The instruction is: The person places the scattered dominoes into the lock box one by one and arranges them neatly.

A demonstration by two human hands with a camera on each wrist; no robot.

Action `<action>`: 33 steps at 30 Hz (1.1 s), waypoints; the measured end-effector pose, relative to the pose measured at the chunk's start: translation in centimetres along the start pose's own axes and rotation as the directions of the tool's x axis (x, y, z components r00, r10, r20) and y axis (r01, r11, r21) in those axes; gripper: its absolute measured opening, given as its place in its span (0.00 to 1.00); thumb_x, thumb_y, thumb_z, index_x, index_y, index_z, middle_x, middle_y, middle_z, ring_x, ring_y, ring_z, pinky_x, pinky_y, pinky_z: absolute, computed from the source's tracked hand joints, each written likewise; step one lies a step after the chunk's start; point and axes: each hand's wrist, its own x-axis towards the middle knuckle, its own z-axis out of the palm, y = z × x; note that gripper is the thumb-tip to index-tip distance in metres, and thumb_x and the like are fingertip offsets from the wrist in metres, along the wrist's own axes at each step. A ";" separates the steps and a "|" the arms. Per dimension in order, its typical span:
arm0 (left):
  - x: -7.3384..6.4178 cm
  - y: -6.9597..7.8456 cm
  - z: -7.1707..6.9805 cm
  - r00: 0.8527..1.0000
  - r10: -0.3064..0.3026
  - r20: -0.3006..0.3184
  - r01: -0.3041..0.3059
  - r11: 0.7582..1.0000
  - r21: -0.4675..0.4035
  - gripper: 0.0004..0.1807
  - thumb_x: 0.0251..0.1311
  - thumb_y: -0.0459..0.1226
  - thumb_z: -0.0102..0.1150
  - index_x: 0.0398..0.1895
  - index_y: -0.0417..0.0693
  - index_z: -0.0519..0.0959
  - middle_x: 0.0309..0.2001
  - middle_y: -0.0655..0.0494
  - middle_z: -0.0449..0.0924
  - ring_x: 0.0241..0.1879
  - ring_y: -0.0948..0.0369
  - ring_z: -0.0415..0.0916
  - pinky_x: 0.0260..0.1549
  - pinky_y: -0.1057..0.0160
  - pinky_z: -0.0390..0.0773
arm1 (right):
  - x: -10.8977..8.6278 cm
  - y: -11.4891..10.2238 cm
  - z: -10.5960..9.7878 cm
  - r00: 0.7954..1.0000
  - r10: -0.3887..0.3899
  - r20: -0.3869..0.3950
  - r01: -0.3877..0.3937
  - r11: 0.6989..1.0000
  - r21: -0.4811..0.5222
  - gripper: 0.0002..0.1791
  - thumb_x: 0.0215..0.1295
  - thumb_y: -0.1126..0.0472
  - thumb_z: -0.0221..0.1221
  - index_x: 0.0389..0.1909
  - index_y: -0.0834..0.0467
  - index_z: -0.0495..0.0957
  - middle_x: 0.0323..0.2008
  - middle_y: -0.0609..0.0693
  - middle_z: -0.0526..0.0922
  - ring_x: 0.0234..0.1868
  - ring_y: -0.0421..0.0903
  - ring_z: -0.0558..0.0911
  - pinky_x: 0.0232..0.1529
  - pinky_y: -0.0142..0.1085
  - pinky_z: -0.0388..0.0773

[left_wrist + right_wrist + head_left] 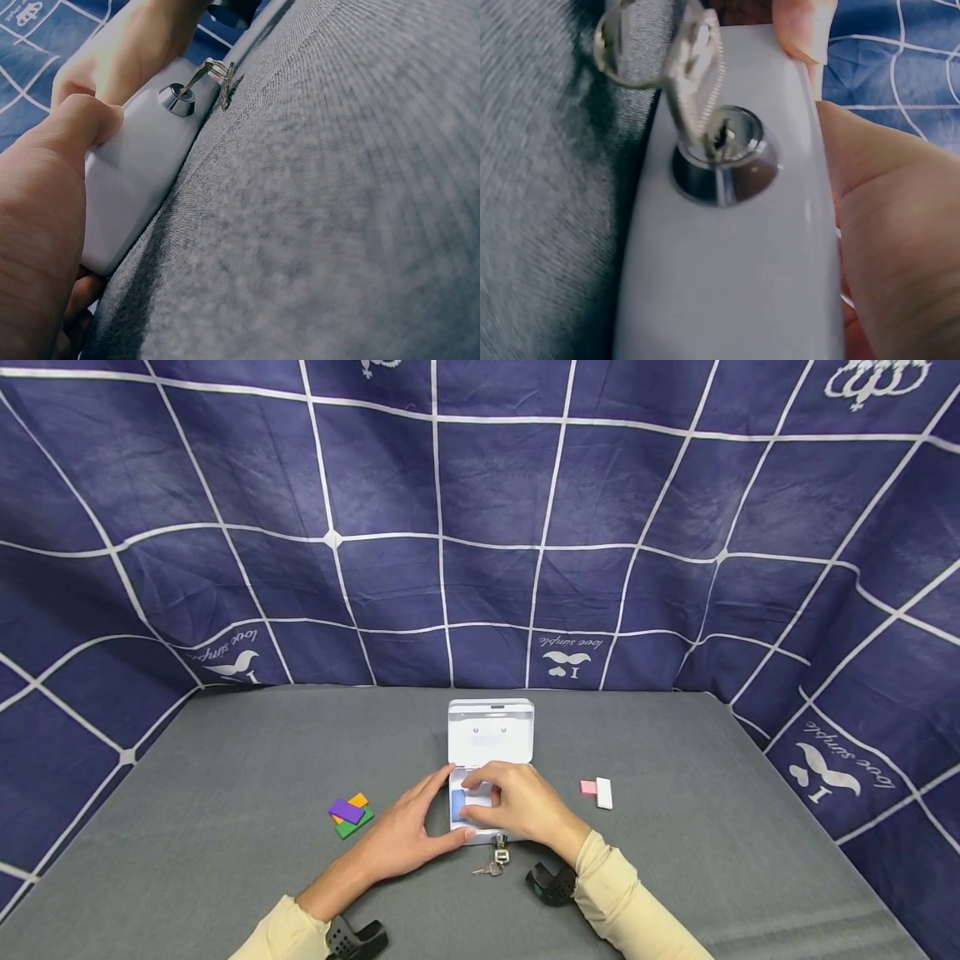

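A white lockable box (491,735) stands with its lid raised, and a key sits in the round lock (177,99) on its front wall. My left hand (405,835) holds the box at its left side, thumb over the front edge and fingers along the side wall. My right hand (525,802) reaches into the box from the right, thumb and index finger curved towards each other. Beside those fingertips lies a flat blue piece (457,806) inside the box. I cannot tell whether the fingers pinch it. The right wrist view shows the lock, not the right fingertips.
A second key (489,868) hangs on a ring in front of the box. Left on the grey cloth surface (247,827) lie purple (347,812), orange (360,799) and green (352,825) pieces, overlapping. White (604,793) and pink (588,787) pieces lie right.
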 end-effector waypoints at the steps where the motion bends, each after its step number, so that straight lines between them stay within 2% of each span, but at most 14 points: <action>1: 0.0 0.0 0.0 1.000 0.001 0.000 -0.001 1.000 0.001 0.53 0.57 0.65 0.68 0.82 0.59 0.58 0.77 0.53 0.65 0.74 0.45 0.64 0.68 0.38 0.68 | -0.1 0.0 -0.1 1.000 -0.003 -0.001 0.003 1.000 0.011 0.17 0.57 0.51 0.76 0.45 0.53 0.88 0.37 0.44 0.87 0.27 0.33 0.76 0.31 0.25 0.73; 7: 0.0 -0.2 0.1 1.000 0.002 0.006 -0.002 1.000 0.004 0.53 0.57 0.67 0.66 0.82 0.60 0.57 0.77 0.53 0.65 0.74 0.44 0.64 0.67 0.37 0.68 | -0.5 0.3 -0.6 1.000 -0.019 -0.001 0.019 0.999 0.046 0.16 0.59 0.51 0.75 0.46 0.53 0.88 0.37 0.44 0.87 0.28 0.35 0.78 0.34 0.27 0.74; 16: 0.0 -0.2 0.0 1.000 0.007 0.007 -0.007 1.000 0.007 0.53 0.57 0.67 0.66 0.82 0.60 0.57 0.77 0.52 0.64 0.74 0.45 0.63 0.68 0.38 0.67 | -0.6 0.5 -2.1 0.995 -0.095 0.014 0.093 0.993 0.072 0.16 0.62 0.57 0.73 0.49 0.57 0.86 0.42 0.48 0.89 0.32 0.35 0.80 0.33 0.29 0.78; 26: 0.1 -0.1 0.1 1.000 -0.001 0.004 0.001 1.000 0.008 0.54 0.57 0.67 0.66 0.82 0.59 0.57 0.77 0.51 0.65 0.74 0.44 0.64 0.68 0.37 0.67 | -0.7 0.5 -4.2 0.995 -0.089 0.041 0.084 0.992 0.096 0.20 0.62 0.56 0.73 0.54 0.58 0.85 0.46 0.50 0.89 0.35 0.37 0.81 0.32 0.29 0.79; 33: 0.1 -0.1 0.1 1.000 -0.005 -0.001 0.005 1.000 0.016 0.53 0.57 0.67 0.66 0.82 0.60 0.57 0.77 0.52 0.65 0.74 0.44 0.64 0.67 0.37 0.68 | -0.8 0.6 -5.6 0.996 -0.043 0.075 0.036 0.994 0.103 0.23 0.62 0.55 0.73 0.56 0.57 0.84 0.47 0.50 0.88 0.37 0.42 0.83 0.35 0.35 0.82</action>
